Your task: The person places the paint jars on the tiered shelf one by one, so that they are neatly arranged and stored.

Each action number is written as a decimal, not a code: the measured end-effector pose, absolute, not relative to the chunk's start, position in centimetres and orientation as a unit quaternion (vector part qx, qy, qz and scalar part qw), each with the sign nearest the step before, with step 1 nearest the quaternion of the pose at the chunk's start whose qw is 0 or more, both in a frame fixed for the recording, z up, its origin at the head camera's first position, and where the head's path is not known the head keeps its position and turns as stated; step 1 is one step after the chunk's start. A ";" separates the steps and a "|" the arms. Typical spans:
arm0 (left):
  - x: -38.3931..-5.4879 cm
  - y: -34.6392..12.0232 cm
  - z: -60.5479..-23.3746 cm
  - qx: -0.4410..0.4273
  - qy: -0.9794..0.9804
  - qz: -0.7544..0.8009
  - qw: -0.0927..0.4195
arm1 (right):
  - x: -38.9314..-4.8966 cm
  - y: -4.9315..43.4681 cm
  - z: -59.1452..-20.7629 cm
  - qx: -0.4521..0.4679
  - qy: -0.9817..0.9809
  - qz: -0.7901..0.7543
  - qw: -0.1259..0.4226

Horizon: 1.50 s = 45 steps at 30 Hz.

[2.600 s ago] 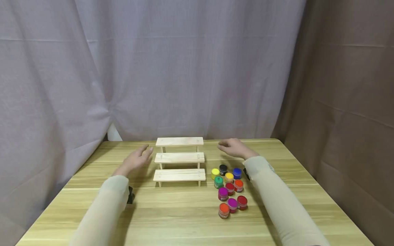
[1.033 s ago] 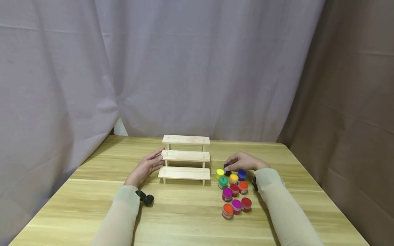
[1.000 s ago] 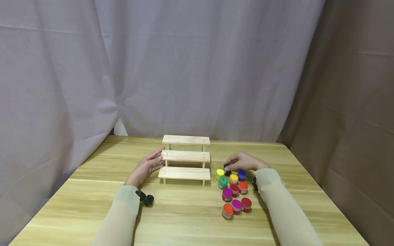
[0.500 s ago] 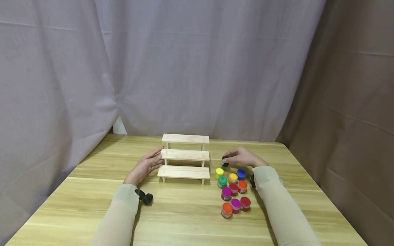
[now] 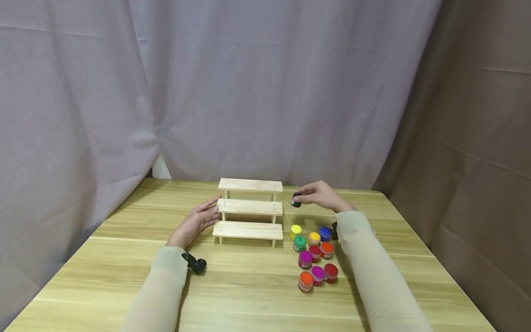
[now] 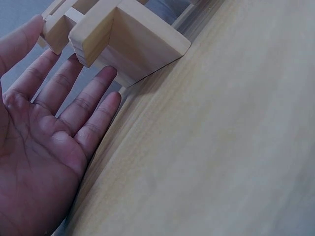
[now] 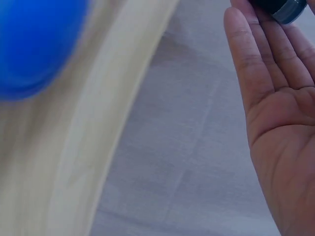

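My right hand (image 5: 322, 195) pinches a small black-lidded paint jar (image 5: 296, 200) between thumb and fingers, up off the table and right of the wooden stand. In the right wrist view, part of that jar (image 7: 288, 11) shows at the fingertips. A three-tier wooden stepped stand (image 5: 248, 230) faces me in the middle of the table. Against its left side lies my left hand (image 5: 195, 224), fingers extended. The left wrist view shows those fingers (image 6: 88, 98) nearly straight, their tips right at the end of the wooden steps (image 6: 142, 44).
Right of the stand, several paint jars stand grouped on the table (image 5: 249, 295): yellow (image 5: 296, 231), blue (image 5: 325, 233), green (image 5: 299, 243), red (image 5: 330, 272), orange (image 5: 306, 280) and purple (image 5: 305, 259) among them. A grey curtain (image 5: 265, 92) hangs behind the table.
My right hand has come down to the jars, gripped the black one, and raised it up and slightly left. My left hand has moved in to the stand's left side and stayed there.
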State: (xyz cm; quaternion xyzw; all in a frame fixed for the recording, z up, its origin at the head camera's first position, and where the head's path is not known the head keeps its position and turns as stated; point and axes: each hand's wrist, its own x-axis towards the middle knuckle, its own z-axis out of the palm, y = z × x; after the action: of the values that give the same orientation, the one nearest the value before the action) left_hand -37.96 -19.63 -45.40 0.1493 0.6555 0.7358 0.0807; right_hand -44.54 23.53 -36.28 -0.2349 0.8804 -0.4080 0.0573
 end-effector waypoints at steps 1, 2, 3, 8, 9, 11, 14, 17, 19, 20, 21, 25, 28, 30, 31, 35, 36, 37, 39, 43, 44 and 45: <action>-37.9 -19.6 -45.4 0.148 0.654 0.738 0.081 | -44.5 23.4 -36.0 -0.235 0.879 -0.411 0.056; -37.9 -19.5 -45.4 0.150 0.653 0.738 0.082 | -44.5 23.2 -35.7 -0.236 0.878 -0.414 0.054; -37.9 -19.5 -45.4 0.149 0.652 0.739 0.083 | -44.4 23.0 -35.4 -0.237 0.876 -0.418 0.051; -37.8 -19.3 -45.3 0.149 0.648 0.742 0.083 | -44.4 22.3 -34.3 -0.242 0.863 -0.440 0.049; -37.7 -19.3 -45.3 0.149 0.648 0.742 0.083 | -44.5 22.1 -34.1 -0.244 0.861 -0.444 0.050; -37.7 -19.2 -45.3 0.150 0.649 0.742 0.082 | -44.5 21.8 -33.8 -0.249 0.857 -0.449 0.050; -37.7 -19.2 -45.3 0.151 0.649 0.741 0.081 | -44.6 20.8 -33.3 -0.260 0.851 -0.454 0.046; -37.7 -19.2 -45.2 0.151 0.650 0.740 0.080 | -44.6 19.4 -32.7 -0.270 0.848 -0.454 0.043; -37.7 -19.2 -45.2 0.148 0.650 0.741 0.079 | -44.8 18.4 -32.4 -0.278 0.846 -0.452 0.043; -37.7 -19.2 -45.2 0.149 0.652 0.740 0.079 | -44.9 17.8 -32.3 -0.280 0.847 -0.450 0.042; -37.7 -19.2 -45.2 0.147 0.652 0.740 0.078 | -45.0 17.3 -32.1 -0.283 0.847 -0.447 0.042; -37.7 -19.2 -45.2 0.144 0.651 0.741 0.078 | -45.5 15.1 -31.9 -0.291 0.847 -0.444 0.037; -37.6 -19.0 -45.2 0.142 0.650 0.742 0.083 | -46.0 13.5 -32.0 -0.298 0.847 -0.439 0.033; -37.6 -18.9 -45.2 0.142 0.654 0.739 0.082 | -46.3 12.5 -32.2 -0.306 0.849 -0.430 0.028; -37.6 -18.8 -45.1 0.143 0.655 0.738 0.080 | -46.5 12.0 -32.3 -0.309 0.849 -0.428 0.027; -37.7 -18.5 -44.9 0.146 0.656 0.737 0.074 | -47.3 10.5 -32.8 -0.311 0.853 -0.419 0.011; -37.7 -18.4 -44.8 0.147 0.654 0.738 0.075 | -47.4 10.1 -32.9 -0.309 0.853 -0.421 0.006; -37.7 -18.3 -44.8 0.148 0.653 0.739 0.076 | -47.4 9.8 -33.0 -0.307 0.853 -0.423 0.001; -37.6 -18.2 -44.7 0.146 0.651 0.740 0.080 | -47.5 9.2 -33.3 -0.304 0.853 -0.425 -0.010; -37.4 -18.0 -44.6 0.145 0.652 0.740 0.081 | -47.4 8.0 -33.6 -0.301 0.855 -0.422 -0.022; -37.4 -18.0 -44.6 0.145 0.652 0.740 0.081 | -47.4 7.7 -33.6 -0.299 0.857 -0.419 -0.025; -37.3 -18.0 -44.6 0.145 0.652 0.740 0.081 | -47.3 7.4 -33.6 -0.298 0.859 -0.415 -0.028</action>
State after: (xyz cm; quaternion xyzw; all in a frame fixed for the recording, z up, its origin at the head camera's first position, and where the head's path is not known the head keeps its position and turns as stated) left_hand -37.34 -17.96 -44.60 0.1455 0.6516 0.7401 0.0810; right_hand -47.33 7.45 -33.63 -0.2981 0.8591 -0.4151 -0.0280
